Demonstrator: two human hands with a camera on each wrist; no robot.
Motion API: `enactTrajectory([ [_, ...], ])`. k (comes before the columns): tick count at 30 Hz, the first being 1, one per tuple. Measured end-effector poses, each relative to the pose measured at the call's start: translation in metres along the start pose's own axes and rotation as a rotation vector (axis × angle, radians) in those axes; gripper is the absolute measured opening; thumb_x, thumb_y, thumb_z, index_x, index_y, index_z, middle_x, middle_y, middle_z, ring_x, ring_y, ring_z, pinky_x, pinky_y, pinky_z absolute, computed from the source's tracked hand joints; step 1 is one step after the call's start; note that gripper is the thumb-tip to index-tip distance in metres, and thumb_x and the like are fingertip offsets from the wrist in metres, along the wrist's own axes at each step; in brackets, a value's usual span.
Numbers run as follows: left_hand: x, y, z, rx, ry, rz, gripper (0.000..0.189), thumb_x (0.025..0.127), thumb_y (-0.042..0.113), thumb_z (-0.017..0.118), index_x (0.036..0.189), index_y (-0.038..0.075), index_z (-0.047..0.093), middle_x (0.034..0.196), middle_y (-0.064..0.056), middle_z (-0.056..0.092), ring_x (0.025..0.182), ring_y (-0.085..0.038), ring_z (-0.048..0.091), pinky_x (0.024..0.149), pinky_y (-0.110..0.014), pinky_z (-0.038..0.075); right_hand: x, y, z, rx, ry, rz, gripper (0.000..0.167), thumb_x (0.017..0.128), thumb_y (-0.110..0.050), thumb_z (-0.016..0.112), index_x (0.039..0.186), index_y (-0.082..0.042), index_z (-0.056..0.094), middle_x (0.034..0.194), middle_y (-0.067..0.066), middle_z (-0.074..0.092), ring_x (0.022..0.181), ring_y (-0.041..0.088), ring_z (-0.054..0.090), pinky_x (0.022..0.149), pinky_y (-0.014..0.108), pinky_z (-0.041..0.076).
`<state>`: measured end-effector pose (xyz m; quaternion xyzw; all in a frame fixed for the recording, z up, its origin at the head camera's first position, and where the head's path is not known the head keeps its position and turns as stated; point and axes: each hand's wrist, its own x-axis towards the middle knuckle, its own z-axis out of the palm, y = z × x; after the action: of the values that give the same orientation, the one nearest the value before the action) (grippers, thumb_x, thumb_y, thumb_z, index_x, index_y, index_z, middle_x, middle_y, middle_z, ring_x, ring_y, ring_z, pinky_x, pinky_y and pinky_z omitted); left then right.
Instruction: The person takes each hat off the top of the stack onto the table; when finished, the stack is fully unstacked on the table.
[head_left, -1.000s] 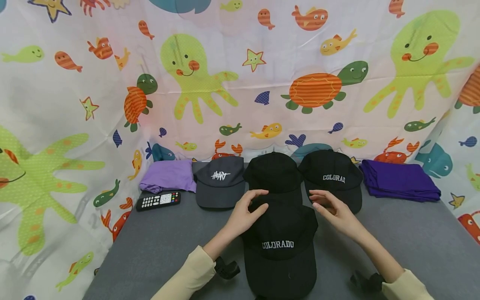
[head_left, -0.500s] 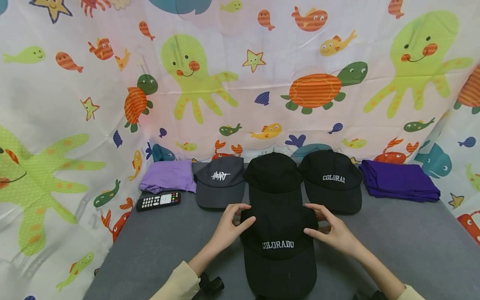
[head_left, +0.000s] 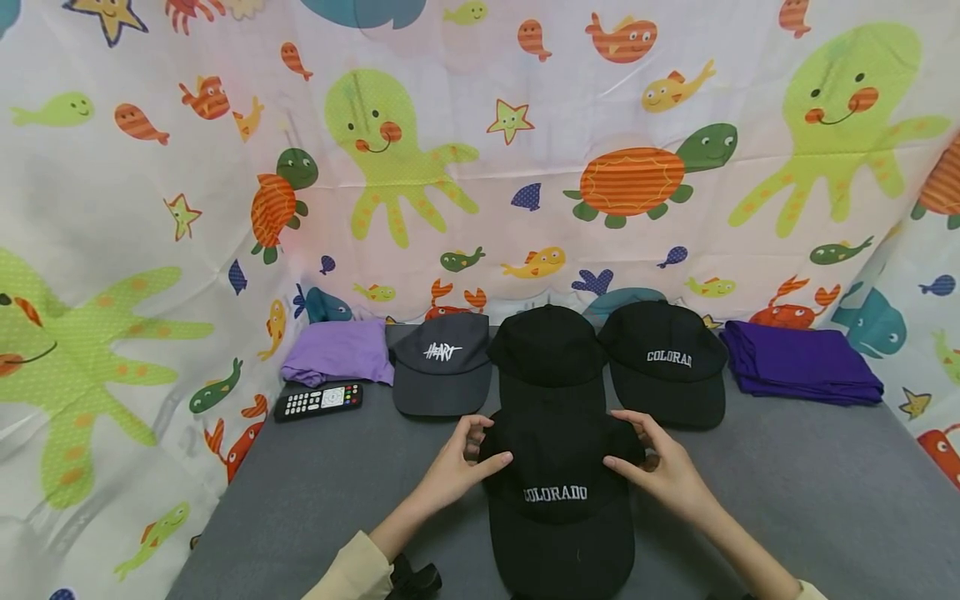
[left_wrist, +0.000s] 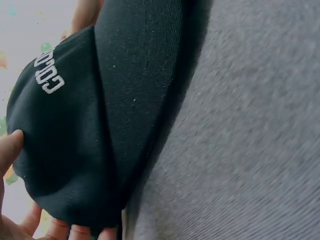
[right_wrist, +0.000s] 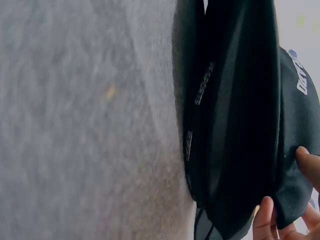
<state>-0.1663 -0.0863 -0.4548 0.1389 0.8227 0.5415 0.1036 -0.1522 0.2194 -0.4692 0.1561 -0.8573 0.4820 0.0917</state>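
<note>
A black baseball cap [head_left: 558, 542] with white COLORADO lettering lies nearest to me, its brim pointing my way. My left hand [head_left: 453, 471] grips the left side of its crown, thumb on top and fingers curled under the edge, as the left wrist view shows. On the other side my right hand [head_left: 666, 471] holds the crown the same way, its thumb [right_wrist: 310, 165] pressing the fabric. In the right wrist view, dark fabric with small white lettering [right_wrist: 204, 82] shows below the brim. Just behind stands another black cap [head_left: 547, 346], partly covered by the front one.
A dark grey HEART cap [head_left: 441, 375] and a black cap with partly visible COLORADO lettering [head_left: 663, 383] flank the middle ones. Lilac folded cloth [head_left: 337, 350] and a remote control [head_left: 318, 402] are at left, purple folded cloth [head_left: 802, 362] at right. A sea-animal curtain [head_left: 480, 183] hangs behind the grey table [head_left: 795, 492].
Both hands have come down from above the front cap to the sides of its crown and taken hold of it. The crown now sits slightly wider, its lettering a touch lower.
</note>
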Motion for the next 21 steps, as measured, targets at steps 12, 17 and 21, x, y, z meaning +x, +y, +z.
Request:
enactTrajectory([
  [12, -0.008, -0.004, -0.003, -0.073, -0.021, 0.121, 0.035, 0.086, 0.017, 0.067, 0.116, 0.009, 0.052, 0.092, -0.005, 0.054, 0.078, -0.010, 0.050, 0.072, -0.025, 0.043, -0.005, -0.012, 0.012, 0.093, -0.023, -0.030, 0.052, 0.080, -0.015, 0.073, 0.126, -0.018, 0.048, 0.113, 0.010, 0.059, 0.088, 0.008, 0.059, 0.058, 0.027, 0.053],
  [17, -0.014, -0.010, -0.013, -0.132, -0.061, 0.096, 0.021, 0.087, 0.016, 0.065, 0.105, 0.007, 0.058, 0.099, -0.002, 0.060, 0.085, -0.008, 0.056, 0.074, -0.026, 0.048, -0.004, -0.021, 0.021, 0.180, -0.056, -0.001, 0.051, 0.081, -0.017, 0.072, 0.126, -0.019, 0.048, 0.116, 0.009, 0.057, 0.086, 0.010, 0.059, 0.058, 0.029, 0.054],
  [21, -0.017, -0.022, -0.022, -0.169, -0.060, 0.090, 0.022, 0.088, 0.015, 0.064, 0.107, 0.006, 0.056, 0.101, -0.003, 0.058, 0.088, -0.011, 0.056, 0.074, -0.027, 0.048, -0.002, -0.029, 0.030, 0.187, -0.063, -0.008, 0.051, 0.081, -0.016, 0.071, 0.126, -0.019, 0.047, 0.121, 0.011, 0.055, 0.090, 0.013, 0.059, 0.054, 0.028, 0.052],
])
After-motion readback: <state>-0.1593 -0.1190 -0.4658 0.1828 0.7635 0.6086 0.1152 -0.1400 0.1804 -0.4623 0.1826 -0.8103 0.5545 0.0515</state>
